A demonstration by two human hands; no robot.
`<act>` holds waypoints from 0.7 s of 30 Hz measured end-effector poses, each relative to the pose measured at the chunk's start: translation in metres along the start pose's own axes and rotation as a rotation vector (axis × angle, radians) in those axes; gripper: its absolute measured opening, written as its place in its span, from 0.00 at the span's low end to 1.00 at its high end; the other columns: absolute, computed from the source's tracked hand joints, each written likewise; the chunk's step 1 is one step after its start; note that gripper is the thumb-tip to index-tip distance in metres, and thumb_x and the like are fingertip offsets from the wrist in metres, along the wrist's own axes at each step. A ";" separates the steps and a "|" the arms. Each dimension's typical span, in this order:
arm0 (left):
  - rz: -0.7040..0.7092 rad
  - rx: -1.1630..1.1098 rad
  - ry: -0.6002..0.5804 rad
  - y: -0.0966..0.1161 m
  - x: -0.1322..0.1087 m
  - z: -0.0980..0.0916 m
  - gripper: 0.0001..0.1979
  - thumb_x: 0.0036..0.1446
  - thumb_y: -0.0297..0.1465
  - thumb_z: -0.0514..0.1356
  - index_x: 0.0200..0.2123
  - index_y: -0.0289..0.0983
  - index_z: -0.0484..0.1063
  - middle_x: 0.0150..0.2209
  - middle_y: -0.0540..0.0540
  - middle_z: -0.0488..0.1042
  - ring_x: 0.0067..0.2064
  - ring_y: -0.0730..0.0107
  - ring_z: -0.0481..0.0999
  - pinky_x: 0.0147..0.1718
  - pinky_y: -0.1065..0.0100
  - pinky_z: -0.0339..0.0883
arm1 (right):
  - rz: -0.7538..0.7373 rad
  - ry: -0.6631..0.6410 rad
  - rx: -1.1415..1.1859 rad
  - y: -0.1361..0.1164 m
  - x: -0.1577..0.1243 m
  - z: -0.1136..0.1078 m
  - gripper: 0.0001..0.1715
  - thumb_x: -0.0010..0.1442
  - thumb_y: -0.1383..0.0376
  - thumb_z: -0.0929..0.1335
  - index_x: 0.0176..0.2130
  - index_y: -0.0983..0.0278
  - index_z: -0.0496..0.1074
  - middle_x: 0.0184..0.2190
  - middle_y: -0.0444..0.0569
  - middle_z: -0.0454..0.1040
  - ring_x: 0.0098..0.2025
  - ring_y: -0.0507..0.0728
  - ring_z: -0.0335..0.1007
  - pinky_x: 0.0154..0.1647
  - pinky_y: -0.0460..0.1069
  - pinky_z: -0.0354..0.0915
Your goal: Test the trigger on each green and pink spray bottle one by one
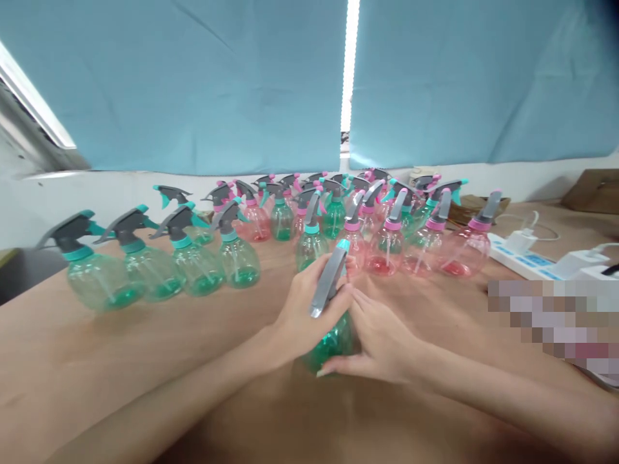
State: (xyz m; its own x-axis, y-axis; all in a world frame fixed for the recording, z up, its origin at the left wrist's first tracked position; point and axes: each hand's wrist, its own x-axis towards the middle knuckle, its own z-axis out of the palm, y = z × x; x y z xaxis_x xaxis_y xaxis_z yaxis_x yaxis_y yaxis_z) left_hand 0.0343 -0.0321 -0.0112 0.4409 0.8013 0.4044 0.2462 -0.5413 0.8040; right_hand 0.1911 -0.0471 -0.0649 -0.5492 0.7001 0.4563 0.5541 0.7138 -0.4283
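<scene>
Between my two hands is a green spray bottle (333,345) with a grey trigger head and a turquoise nozzle tip that points away from me. My left hand (302,306) is closed round its neck, just below the trigger head. Lower down, my right hand (384,338) grips the clear green body from the right, with the thumb near the base. The fingers on the far side are hidden behind the bottle. Just beyond my hands stands another green spray bottle (312,248) with a turquoise collar.
Several green spray bottles (198,270) line the left of the wooden table (145,367). Pink ones (384,254) stand at the right, with mixed rows behind. A white power strip (517,258) with plugged chargers lies far right, near a blurred-out patch. Blue curtains (217,84) hang behind.
</scene>
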 end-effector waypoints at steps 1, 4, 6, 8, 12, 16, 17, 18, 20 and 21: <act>0.000 0.021 0.011 -0.001 0.001 -0.001 0.13 0.59 0.30 0.56 0.47 0.38 0.67 0.36 0.46 0.74 0.38 0.62 0.75 0.38 0.61 0.70 | -0.010 -0.031 0.019 0.008 -0.003 0.000 0.48 0.50 0.39 0.68 0.57 0.67 0.61 0.50 0.62 0.70 0.51 0.68 0.68 0.49 0.61 0.67; -0.032 0.103 0.069 -0.004 0.004 -0.008 0.11 0.57 0.29 0.55 0.44 0.39 0.69 0.33 0.48 0.73 0.33 0.66 0.72 0.33 0.65 0.68 | 0.009 -0.106 -0.024 0.033 -0.013 0.000 0.47 0.52 0.39 0.67 0.57 0.68 0.62 0.53 0.64 0.70 0.54 0.69 0.67 0.52 0.63 0.65; -0.070 0.134 0.088 -0.008 0.006 -0.014 0.11 0.56 0.29 0.55 0.43 0.40 0.69 0.31 0.50 0.72 0.31 0.68 0.71 0.32 0.66 0.68 | 0.024 -0.137 -0.055 0.049 -0.018 -0.001 0.44 0.55 0.41 0.67 0.58 0.68 0.63 0.55 0.64 0.69 0.56 0.69 0.66 0.53 0.63 0.64; -0.097 0.141 0.090 -0.011 0.009 -0.021 0.11 0.55 0.29 0.54 0.43 0.41 0.69 0.34 0.50 0.73 0.33 0.67 0.73 0.37 0.63 0.70 | 0.052 -0.143 -0.067 0.062 -0.021 -0.002 0.38 0.58 0.44 0.66 0.58 0.66 0.64 0.56 0.62 0.68 0.57 0.67 0.65 0.54 0.63 0.65; -0.115 0.098 0.106 -0.015 0.014 -0.029 0.13 0.53 0.30 0.54 0.42 0.44 0.70 0.43 0.49 0.75 0.44 0.60 0.75 0.46 0.59 0.70 | 0.077 -0.112 -0.082 0.075 -0.023 -0.003 0.28 0.64 0.51 0.63 0.58 0.63 0.66 0.58 0.59 0.68 0.59 0.66 0.63 0.57 0.63 0.64; -0.109 0.068 0.105 -0.016 0.015 -0.031 0.13 0.51 0.28 0.55 0.41 0.44 0.70 0.42 0.49 0.75 0.42 0.62 0.75 0.47 0.59 0.70 | 0.111 -0.127 -0.080 0.078 -0.024 -0.001 0.28 0.65 0.52 0.62 0.59 0.63 0.66 0.60 0.57 0.66 0.62 0.65 0.60 0.60 0.63 0.60; -0.110 0.075 0.109 -0.016 0.015 -0.030 0.14 0.50 0.28 0.55 0.41 0.44 0.70 0.41 0.50 0.75 0.40 0.63 0.75 0.45 0.60 0.71 | 0.115 -0.135 -0.074 0.078 -0.025 -0.001 0.28 0.66 0.52 0.62 0.59 0.63 0.66 0.60 0.57 0.65 0.63 0.64 0.59 0.61 0.63 0.59; -0.114 0.082 0.114 -0.017 0.015 -0.030 0.15 0.50 0.28 0.55 0.42 0.43 0.70 0.40 0.50 0.75 0.37 0.64 0.75 0.42 0.61 0.71 | 0.120 -0.140 -0.066 0.078 -0.025 -0.001 0.28 0.66 0.53 0.62 0.59 0.63 0.65 0.60 0.56 0.65 0.63 0.64 0.58 0.62 0.63 0.58; -0.131 0.090 0.116 -0.017 0.014 -0.029 0.17 0.50 0.28 0.54 0.45 0.44 0.70 0.38 0.50 0.75 0.32 0.66 0.73 0.34 0.62 0.70 | 0.128 -0.145 -0.047 0.078 -0.024 -0.001 0.27 0.66 0.53 0.62 0.59 0.62 0.66 0.60 0.54 0.66 0.63 0.63 0.58 0.62 0.62 0.58; -0.139 0.089 0.111 -0.018 0.013 -0.029 0.18 0.51 0.28 0.54 0.46 0.44 0.70 0.36 0.50 0.75 0.29 0.67 0.72 0.31 0.63 0.69 | 0.132 -0.148 -0.041 0.078 -0.024 -0.001 0.26 0.66 0.53 0.62 0.59 0.61 0.66 0.60 0.53 0.66 0.63 0.63 0.58 0.63 0.62 0.57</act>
State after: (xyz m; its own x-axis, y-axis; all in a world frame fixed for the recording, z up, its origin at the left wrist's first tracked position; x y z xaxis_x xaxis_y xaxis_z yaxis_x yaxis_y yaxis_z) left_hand 0.0107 -0.0044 -0.0074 0.3005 0.8905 0.3415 0.3757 -0.4396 0.8158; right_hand 0.2485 -0.0081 -0.1087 -0.5547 0.7844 0.2774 0.6506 0.6167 -0.4432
